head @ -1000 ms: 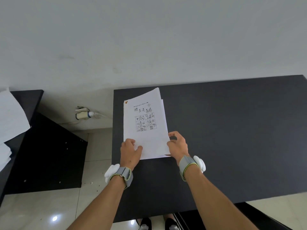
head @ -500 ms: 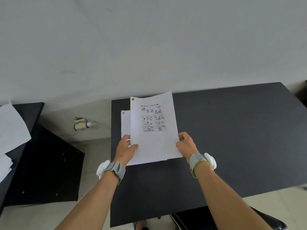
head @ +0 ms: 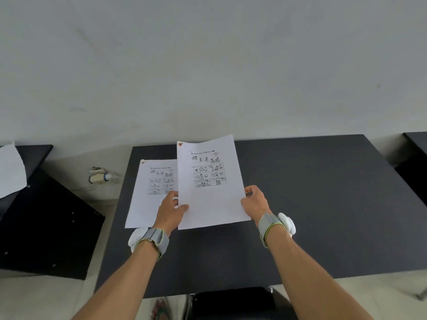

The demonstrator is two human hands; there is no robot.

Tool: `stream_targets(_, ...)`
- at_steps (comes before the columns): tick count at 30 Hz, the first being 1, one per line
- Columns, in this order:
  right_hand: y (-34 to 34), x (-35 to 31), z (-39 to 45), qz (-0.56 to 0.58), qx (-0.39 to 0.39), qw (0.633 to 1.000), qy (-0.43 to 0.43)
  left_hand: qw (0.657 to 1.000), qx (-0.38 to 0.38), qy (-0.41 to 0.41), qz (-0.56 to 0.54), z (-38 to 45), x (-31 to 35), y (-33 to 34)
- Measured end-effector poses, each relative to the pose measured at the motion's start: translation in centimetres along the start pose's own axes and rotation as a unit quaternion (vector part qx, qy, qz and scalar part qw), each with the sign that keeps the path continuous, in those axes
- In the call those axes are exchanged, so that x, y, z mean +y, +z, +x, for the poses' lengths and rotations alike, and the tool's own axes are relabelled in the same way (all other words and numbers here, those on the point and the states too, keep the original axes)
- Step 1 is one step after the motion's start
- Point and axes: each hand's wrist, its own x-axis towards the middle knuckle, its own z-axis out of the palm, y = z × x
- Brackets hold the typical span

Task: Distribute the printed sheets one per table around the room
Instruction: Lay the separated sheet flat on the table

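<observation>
A dark bench (head: 300,204) stands by a pale wall (head: 208,65). One sheet (head: 147,199) lies on it. Both hands, left hand (head: 169,212) and right hand (head: 255,204), pinch a stack (head: 210,199) just beside it.

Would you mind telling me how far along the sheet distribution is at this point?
Done: one printed sheet lies flat on this black table, and paper sits on the table at far left. In hand: both hands, left and right, hold the remaining sheets. Left: the table at far right, at least.
</observation>
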Motion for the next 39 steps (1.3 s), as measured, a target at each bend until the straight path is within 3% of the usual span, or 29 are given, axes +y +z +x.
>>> stream_targets(4,-5.5,1.5,0.1,-0.003,0.007,1.0,-0.021,0.999,-0.027,-0.012,-0.022,-2.8,2.3,4.4)
stream_targets(14,-10.5,3.4,0.5,-0.022,0.051,0.998,-0.006,0.99,-0.128,-0.043,-0.03,-3.3,4.0,8.7)
stream_targets(26,-17.6,7.7,4.8,-0.009,0.089,0.996,0.011,0.99,-0.133,0.006,0.054,-0.6,7.5,17.3)
stream_targets(39,-34.6,15.0,19.6,-0.031,0.047,0.998,0.035,0.985,-0.077,0.002,0.152,3.3,13.3,40.4)
